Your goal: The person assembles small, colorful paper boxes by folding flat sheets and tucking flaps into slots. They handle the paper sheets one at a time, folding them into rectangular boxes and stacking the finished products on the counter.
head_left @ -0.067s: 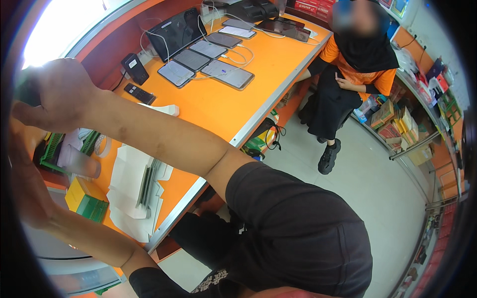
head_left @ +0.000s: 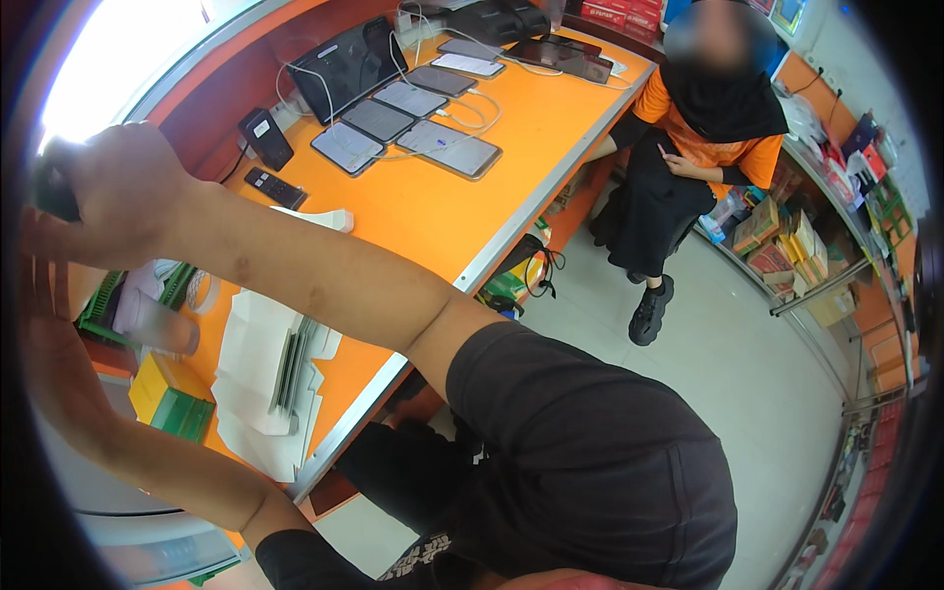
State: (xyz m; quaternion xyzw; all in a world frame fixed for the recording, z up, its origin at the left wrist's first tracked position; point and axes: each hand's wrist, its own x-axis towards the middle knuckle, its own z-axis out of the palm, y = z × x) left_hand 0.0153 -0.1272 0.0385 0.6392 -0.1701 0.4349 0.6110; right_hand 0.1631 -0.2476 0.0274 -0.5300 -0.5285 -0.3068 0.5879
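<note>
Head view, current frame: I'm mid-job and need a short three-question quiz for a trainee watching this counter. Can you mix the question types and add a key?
1. True or false: several phones lie on the orange counter.
2. Short reply: which of the wearer's hands appears to hold the dark object at the left of the picture?
3. Pick one: the co-worker's top is
a) green
b) orange
c) white

Key:
1. True.
2. The right hand; exactly what the object is cannot be told.
3. b
</note>
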